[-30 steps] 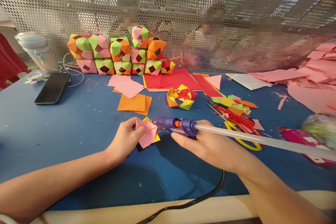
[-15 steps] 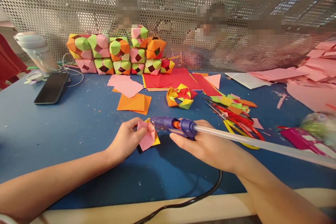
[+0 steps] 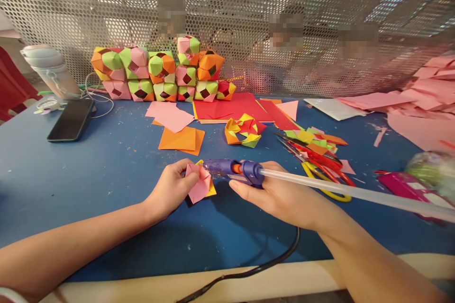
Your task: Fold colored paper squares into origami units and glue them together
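Between the thumb and fingers of my left hand (image 3: 174, 190) is a folded pink and yellow paper piece (image 3: 199, 187), held just above the blue table (image 3: 117, 175). My right hand (image 3: 284, 196) is wrapped round a blue glue gun (image 3: 227, 168), its nozzle end at the upper edge of the paper. Whether the nozzle touches the paper, I cannot tell. A long clear glue stick (image 3: 341, 190) sticks out of the gun's back toward the right. Beyond the gun lies a ring of folded yellow, red and orange paper (image 3: 245, 131).
Folded paper balls (image 3: 163, 68) stand stacked at the back. Orange squares (image 3: 182, 140), red sheets (image 3: 231, 108) and pink paper (image 3: 426, 99) lie about. Scissors (image 3: 323, 165) rest right of the gun. A phone (image 3: 70, 120) and a bottle (image 3: 51, 71) are left; a black cord (image 3: 256, 270) crosses the front edge.
Both hands keep their hold on the folded paper and the glue gun, nearly still. The glue stick's rear end and the black cord have shifted very slightly.
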`<move>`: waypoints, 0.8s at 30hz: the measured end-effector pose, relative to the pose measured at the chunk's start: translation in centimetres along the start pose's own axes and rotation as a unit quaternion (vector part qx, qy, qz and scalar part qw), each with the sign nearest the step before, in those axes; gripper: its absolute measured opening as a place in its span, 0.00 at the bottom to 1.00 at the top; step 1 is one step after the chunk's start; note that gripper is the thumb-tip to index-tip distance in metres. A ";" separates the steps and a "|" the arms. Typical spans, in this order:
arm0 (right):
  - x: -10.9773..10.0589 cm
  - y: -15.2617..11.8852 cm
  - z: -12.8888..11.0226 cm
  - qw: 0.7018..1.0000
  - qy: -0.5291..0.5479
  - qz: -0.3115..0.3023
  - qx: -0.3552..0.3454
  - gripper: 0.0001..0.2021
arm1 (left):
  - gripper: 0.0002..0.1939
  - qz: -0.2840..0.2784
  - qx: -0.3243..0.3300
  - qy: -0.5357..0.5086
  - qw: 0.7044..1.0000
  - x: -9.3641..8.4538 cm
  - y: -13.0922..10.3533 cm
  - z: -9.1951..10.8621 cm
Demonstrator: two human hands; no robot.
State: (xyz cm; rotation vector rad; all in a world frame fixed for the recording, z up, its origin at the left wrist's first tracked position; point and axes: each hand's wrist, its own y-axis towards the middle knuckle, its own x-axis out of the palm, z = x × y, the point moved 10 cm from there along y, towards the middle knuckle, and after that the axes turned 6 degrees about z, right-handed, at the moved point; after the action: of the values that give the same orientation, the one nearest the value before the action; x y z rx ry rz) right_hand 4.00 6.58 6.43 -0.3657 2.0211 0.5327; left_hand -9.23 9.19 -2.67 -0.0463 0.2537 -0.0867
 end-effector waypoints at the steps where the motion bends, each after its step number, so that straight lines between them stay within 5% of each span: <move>1: 0.1 0.0 0.1 1.000 0.001 -0.002 0.001 0.12 | 0.07 0.000 0.000 0.002 1.000 0.0 0.0 0.0; 12: 0.0 -0.1 1.0 1.000 0.006 0.003 0.005 0.13 | 0.07 0.020 -0.006 -0.008 1.000 -0.4 0.0 0.1; 17: 0.0 0.0 2.1 0.993 0.112 0.011 0.027 0.13 | 0.08 0.060 -0.019 -0.052 0.997 -1.2 0.1 -0.4; 24: 0.3 0.9 6.4 0.975 0.143 0.079 0.150 0.18 | 0.08 0.058 -0.034 -0.097 0.993 -1.1 0.3 -1.1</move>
State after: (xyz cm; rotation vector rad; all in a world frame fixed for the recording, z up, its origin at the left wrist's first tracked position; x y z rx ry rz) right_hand 8.22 10.66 3.61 -0.1005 2.3823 0.2718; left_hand -10.52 9.54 -3.51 -0.1063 0.0646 0.0420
